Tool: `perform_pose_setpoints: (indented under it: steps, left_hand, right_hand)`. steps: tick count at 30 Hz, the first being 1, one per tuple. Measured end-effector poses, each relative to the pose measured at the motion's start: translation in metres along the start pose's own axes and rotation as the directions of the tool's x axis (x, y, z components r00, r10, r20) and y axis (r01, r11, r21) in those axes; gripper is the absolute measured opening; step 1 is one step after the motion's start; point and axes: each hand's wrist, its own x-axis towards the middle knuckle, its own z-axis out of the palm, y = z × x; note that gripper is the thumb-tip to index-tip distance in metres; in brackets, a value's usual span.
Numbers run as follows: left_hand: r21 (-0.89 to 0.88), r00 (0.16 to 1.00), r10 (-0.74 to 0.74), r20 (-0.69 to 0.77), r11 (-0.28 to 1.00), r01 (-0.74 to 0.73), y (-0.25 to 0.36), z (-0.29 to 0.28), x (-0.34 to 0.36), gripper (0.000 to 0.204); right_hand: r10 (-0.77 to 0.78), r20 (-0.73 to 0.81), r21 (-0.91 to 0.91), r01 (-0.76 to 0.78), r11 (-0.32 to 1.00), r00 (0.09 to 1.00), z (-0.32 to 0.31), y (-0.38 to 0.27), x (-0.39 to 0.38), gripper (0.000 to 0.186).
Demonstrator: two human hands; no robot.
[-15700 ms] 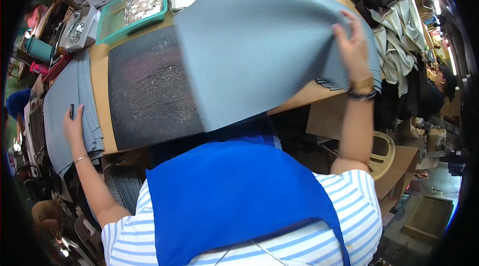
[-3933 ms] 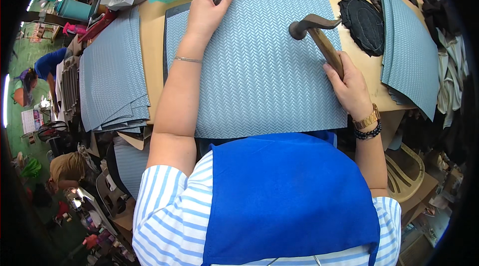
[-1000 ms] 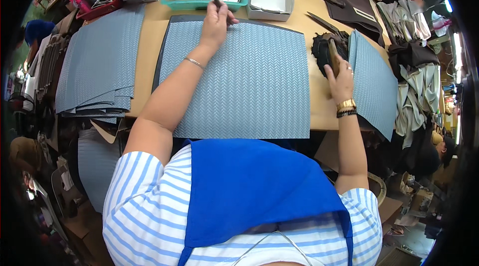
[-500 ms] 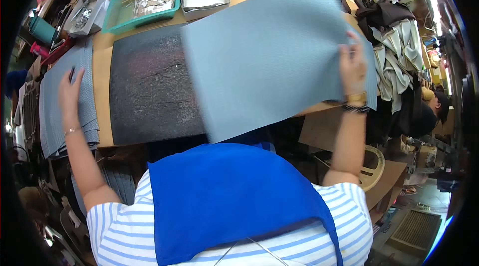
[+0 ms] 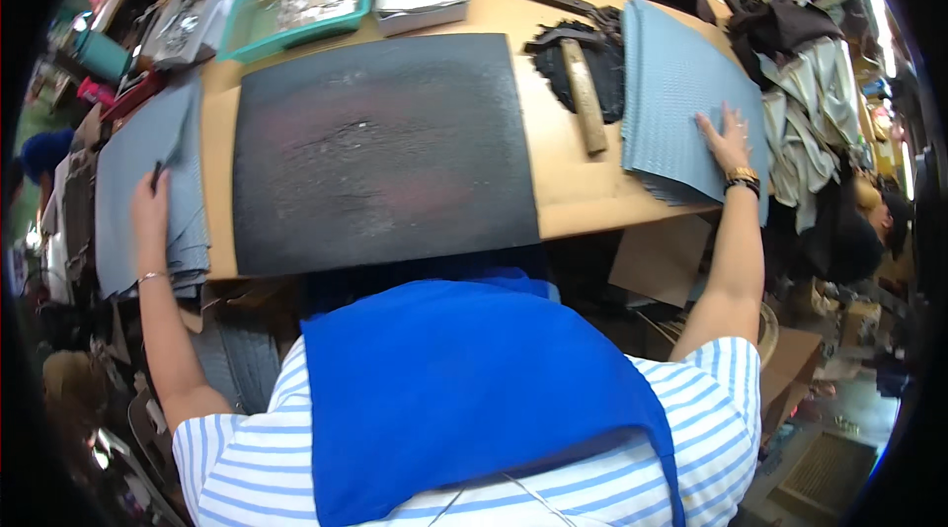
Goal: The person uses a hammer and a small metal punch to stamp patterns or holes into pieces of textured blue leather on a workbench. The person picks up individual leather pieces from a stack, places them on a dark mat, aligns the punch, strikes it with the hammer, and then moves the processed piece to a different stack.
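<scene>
My left hand [image 5: 149, 203] is closed round a thin dark pen-like tool [image 5: 156, 174] and rests over the left stack of light blue sheets [image 5: 128, 157]; whether it also grips a sheet I cannot tell. My right hand [image 5: 729, 140], fingers spread, lies on another stack of light blue textured sheets [image 5: 671, 92] at the right. Between the stacks is a worn black mat [image 5: 385, 152] with scuffs and reddish patches.
Beyond the mat stand a teal tray [image 5: 237, 35] of small pale pieces and a white box [image 5: 420, 18]. Scissors [image 5: 553, 0] and a wooden-handled tool [image 5: 585, 102] on black material lie by the right stack. Draped pale cloth [image 5: 800, 132] hangs at the far right.
The large light blue sheet over the mat has gone right onto the right stack, baring the mat, scissors and wooden-handled tool. My right hand has flattened there; my left has lowered slightly.
</scene>
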Motion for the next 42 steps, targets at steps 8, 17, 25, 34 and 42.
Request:
perform_pose_setpoints:
  steps: [8, 17, 25, 34, 42]
  left_hand:
    - [-0.831, 0.829, 0.192, 0.526, 0.323, 0.453, 0.287, 0.017, -0.055, 0.030]
    - [-0.929, 0.689, 0.625, 0.368, 0.277, 0.245, 0.455, 0.106, -0.131, 0.028]
    - [-0.992, 0.945, 0.313, 0.092, 0.108, 0.061, 0.382, 0.099, -0.010, 0.025]
    - [-0.982, 0.978, 0.195, -0.079, 0.153, -0.110, 0.344, 0.134, 0.040, 0.024]
    - [-0.962, 0.970, 0.233, -0.075, 0.238, -0.131, 0.350, 0.139, 0.038, 0.024]
  right_hand:
    - [-0.370, 0.031, 0.345, 0.337, 0.876, 0.929, 0.031, -0.189, -0.084, 0.076]
    - [-0.314, 0.056, 0.325, 0.280, 0.903, 0.948, 0.035, -0.218, -0.073, 0.059]
    - [-0.339, 0.233, 0.916, -0.088, 0.391, 0.912, -0.010, -0.252, -0.133, 0.045]
    - [-0.656, 0.080, 0.762, 0.378, 0.526, 0.751, 0.000, -0.291, -0.198, 0.029]
    - [-0.587, 0.248, 0.803, 0.175, 0.570, 0.770, -0.011, -0.297, -0.196, 0.034]
